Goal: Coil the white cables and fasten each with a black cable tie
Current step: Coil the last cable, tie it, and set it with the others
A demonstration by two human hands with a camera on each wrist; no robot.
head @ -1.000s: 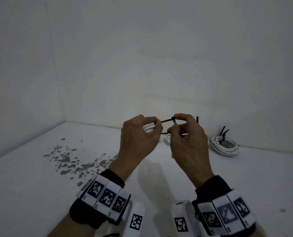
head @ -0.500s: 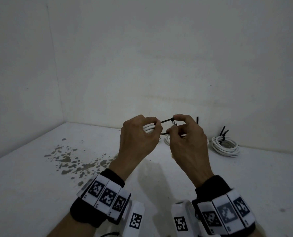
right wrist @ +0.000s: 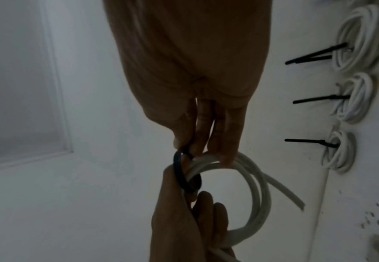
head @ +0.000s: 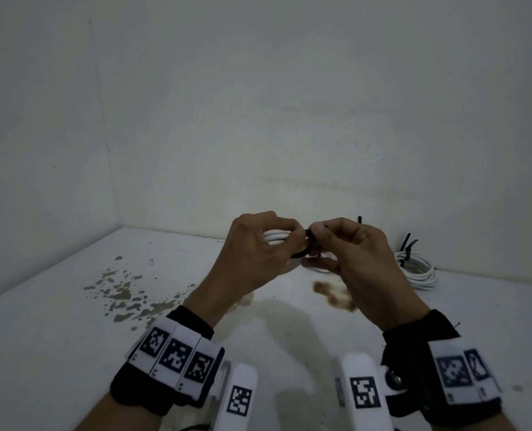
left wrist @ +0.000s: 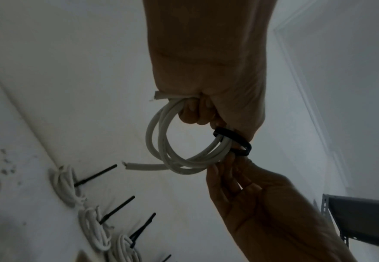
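My left hand (head: 260,244) grips a coiled white cable (left wrist: 168,156) held up above the white surface. A black cable tie (left wrist: 235,140) is looped loosely round the coil's strands beside the left fingers. My right hand (head: 330,241) pinches the tie's head end between thumb and forefinger, its other fingers lying against the coil (right wrist: 253,193). In the right wrist view the tie (right wrist: 181,173) shows as a dark ring round the strands. One loose cable end (left wrist: 143,166) sticks out sideways.
Several tied white coils lie along the back wall, each with a black tie tail sticking up: coil (head: 417,270), coils (left wrist: 64,184) (right wrist: 354,39). Brown stains (head: 124,293) mark the white floor (head: 56,353) on the left. A grey metal shelf (left wrist: 363,212) stands off to one side.
The black tie's loop has shrunk and drawn closer round the coil. My right hand has shifted left towards the left hand, and both hands sit a little lower.
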